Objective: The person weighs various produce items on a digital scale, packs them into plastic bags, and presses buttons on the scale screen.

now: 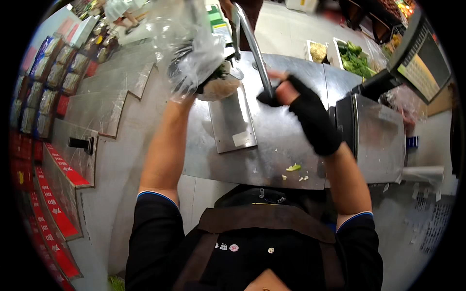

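My left hand (189, 72), in a black glove, is at the far left of the steel counter with clear plastic bagging (207, 49) bunched around it. Beside it is a bag with pale and leafy green contents (222, 87), partly hidden and blurred. My right hand (302, 105), in a black fingerless glove, closes around the lower end of a curved metal lever (253, 40). Motion blurs those fingers. Below the lever, a flat steel base plate (233, 123) with a small pale label extends toward me on the counter (269, 156).
Green scraps (293, 167) and white crumbs lie near the counter's front edge. A weighing scale (378, 138) with a raised screen (424, 58) stands to the right. White boxes of vegetables (349, 56) sit behind. Stepped shelves (98, 105) and packaged goods fill the left. A person (251, 22) stands across.
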Action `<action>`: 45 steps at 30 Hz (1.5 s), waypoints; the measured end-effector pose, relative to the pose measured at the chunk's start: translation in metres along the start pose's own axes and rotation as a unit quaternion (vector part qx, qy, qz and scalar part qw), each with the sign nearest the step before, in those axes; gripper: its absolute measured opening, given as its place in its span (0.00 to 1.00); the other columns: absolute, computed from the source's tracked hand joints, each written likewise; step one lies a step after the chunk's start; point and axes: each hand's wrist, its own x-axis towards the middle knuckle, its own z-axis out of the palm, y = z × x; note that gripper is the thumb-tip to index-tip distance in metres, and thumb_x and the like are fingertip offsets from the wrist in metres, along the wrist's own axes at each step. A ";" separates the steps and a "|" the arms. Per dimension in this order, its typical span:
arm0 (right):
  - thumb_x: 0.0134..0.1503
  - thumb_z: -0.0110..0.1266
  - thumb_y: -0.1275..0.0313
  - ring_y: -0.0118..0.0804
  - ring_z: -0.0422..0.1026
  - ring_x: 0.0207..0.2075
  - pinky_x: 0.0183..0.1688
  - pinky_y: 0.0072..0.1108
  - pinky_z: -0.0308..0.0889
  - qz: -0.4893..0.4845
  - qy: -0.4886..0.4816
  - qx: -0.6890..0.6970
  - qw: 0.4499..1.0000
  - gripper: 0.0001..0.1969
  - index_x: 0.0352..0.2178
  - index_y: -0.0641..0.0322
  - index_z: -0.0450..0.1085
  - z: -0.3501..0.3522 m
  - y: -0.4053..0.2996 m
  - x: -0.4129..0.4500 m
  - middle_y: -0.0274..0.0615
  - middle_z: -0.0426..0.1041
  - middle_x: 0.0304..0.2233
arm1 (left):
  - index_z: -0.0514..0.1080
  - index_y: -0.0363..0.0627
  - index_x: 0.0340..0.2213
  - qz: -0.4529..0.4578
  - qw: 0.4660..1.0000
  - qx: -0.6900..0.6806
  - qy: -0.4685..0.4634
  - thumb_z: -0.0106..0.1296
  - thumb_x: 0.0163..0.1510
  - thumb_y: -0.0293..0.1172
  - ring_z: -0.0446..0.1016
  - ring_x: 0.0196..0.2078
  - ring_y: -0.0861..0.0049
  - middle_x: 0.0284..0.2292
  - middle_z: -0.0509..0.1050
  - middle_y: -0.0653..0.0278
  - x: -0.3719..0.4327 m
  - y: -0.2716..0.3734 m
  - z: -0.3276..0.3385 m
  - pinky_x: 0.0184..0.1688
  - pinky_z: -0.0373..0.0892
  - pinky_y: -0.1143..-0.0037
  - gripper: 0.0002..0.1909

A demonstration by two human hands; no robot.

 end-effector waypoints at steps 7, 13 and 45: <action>0.51 0.46 0.72 0.25 0.66 0.28 0.34 0.17 0.62 -0.027 0.256 -0.038 0.966 0.08 0.31 0.68 0.66 -0.117 0.039 -0.107 0.36 0.68 0.25 | 0.63 0.41 0.37 -0.087 0.963 0.021 -0.256 0.46 0.45 0.41 0.64 0.40 0.66 0.36 0.64 0.57 0.009 0.023 0.093 0.41 0.61 0.73 0.19; 0.51 0.45 0.76 0.23 0.64 0.27 0.33 0.15 0.59 0.082 0.318 -0.065 0.942 0.05 0.30 0.65 0.66 -0.116 0.057 -0.222 0.32 0.67 0.25 | 0.61 0.38 0.42 -0.121 0.914 0.119 -0.368 0.48 0.45 0.44 0.62 0.46 0.67 0.43 0.63 0.56 -0.005 0.010 0.176 0.47 0.59 0.74 0.27; 0.37 0.45 0.84 0.29 0.63 0.36 0.39 0.18 0.58 0.173 0.167 0.015 0.970 0.15 0.29 0.59 0.59 -0.135 0.134 -0.263 0.37 0.63 0.33 | 0.56 0.50 0.09 -0.557 0.698 -0.444 -0.079 0.45 0.52 0.41 0.52 0.10 0.83 0.09 0.54 0.71 -0.291 0.081 0.049 0.13 0.50 0.78 0.22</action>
